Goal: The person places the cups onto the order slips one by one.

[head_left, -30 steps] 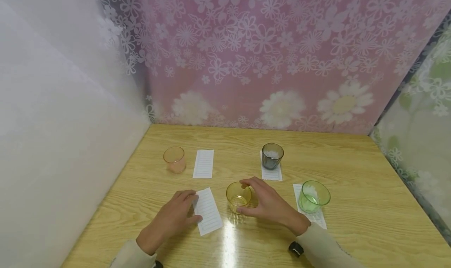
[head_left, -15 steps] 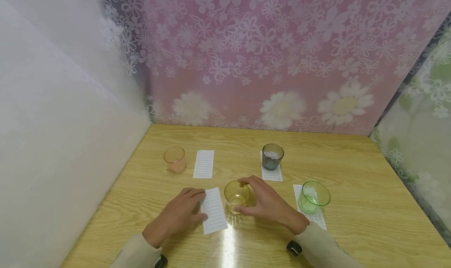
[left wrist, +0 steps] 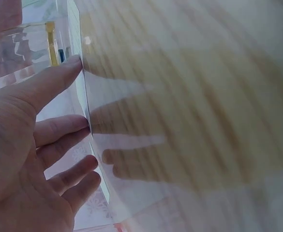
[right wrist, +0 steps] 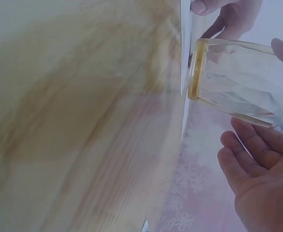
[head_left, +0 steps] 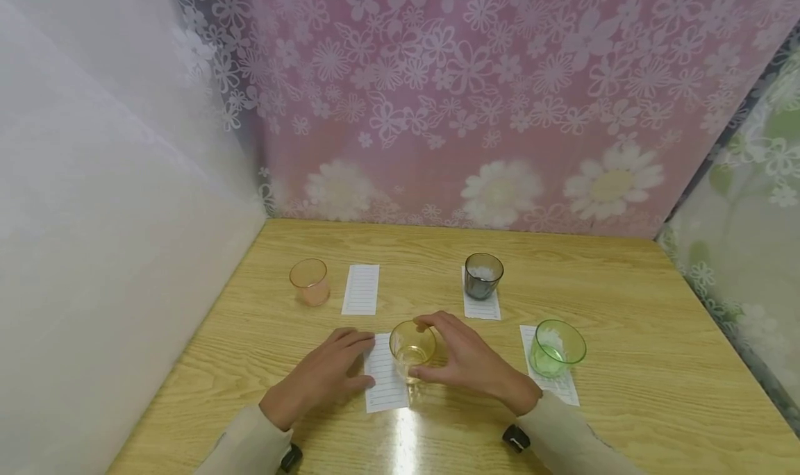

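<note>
My right hand (head_left: 471, 364) grips a yellow-tinted glass cup (head_left: 412, 353) between thumb and fingers, near its rim. In the right wrist view the cup's thick amber base (right wrist: 197, 70) sits at the paper's surface, slightly tilted. Under it lies a ruled white slip of paper (head_left: 382, 388), and the cup covers its upper right part. At the slip's left edge, my left hand (head_left: 328, 378) touches the paper with fingertips and thumb, its fingers spread. The left wrist view shows that hand (left wrist: 30, 130) with fingertips against the thin edge of the slip.
An orange cup (head_left: 310, 284) stands left of a bare ruled slip (head_left: 360, 289). Farther back, a grey cup (head_left: 482, 280) stands on another slip. At right, a green cup (head_left: 556, 353) stands on a slip. A wooden table (head_left: 656, 364) bears them; fabric walls enclose it.
My left hand has slid the slip to the right and straightened it. My right hand has moved the yellow cup slightly left, over the slip's right part.
</note>
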`<state>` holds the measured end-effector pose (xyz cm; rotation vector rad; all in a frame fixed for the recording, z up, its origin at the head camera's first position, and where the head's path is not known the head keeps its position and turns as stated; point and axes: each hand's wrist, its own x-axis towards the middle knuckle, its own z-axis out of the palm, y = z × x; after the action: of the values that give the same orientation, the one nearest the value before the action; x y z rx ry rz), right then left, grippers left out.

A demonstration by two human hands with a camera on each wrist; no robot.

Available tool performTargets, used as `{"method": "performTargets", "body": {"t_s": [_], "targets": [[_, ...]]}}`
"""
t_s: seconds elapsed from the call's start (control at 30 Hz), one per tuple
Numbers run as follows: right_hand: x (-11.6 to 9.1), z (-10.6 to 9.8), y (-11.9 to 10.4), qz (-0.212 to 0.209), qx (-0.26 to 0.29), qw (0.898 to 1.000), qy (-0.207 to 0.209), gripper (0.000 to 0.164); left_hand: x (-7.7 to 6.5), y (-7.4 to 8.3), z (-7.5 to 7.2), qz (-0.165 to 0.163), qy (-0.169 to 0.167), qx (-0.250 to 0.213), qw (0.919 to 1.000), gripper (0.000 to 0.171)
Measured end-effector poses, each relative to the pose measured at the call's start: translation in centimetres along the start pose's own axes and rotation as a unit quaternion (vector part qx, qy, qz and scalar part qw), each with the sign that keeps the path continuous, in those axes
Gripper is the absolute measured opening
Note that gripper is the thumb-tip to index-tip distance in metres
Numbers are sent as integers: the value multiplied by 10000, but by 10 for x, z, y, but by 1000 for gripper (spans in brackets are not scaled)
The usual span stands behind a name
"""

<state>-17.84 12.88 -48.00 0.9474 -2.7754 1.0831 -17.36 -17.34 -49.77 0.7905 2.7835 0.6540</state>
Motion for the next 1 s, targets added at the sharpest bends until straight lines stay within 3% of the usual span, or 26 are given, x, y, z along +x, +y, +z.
{"method": "performTargets", "body": {"t_s": [0.4, 0.73, 1.0], "targets": [[4, 9, -6, -95, 99, 9999, -82, 76, 7, 0, 2, 169, -160, -223, 9995, 72], [7, 19, -9, -262, 192, 9992, -223, 75, 12, -4, 3, 610, -231, -298, 9974, 67], [8, 23, -12, -81, 286, 9990, -339, 78, 15, -5, 2, 751, -427, -337, 9957, 66]]}}
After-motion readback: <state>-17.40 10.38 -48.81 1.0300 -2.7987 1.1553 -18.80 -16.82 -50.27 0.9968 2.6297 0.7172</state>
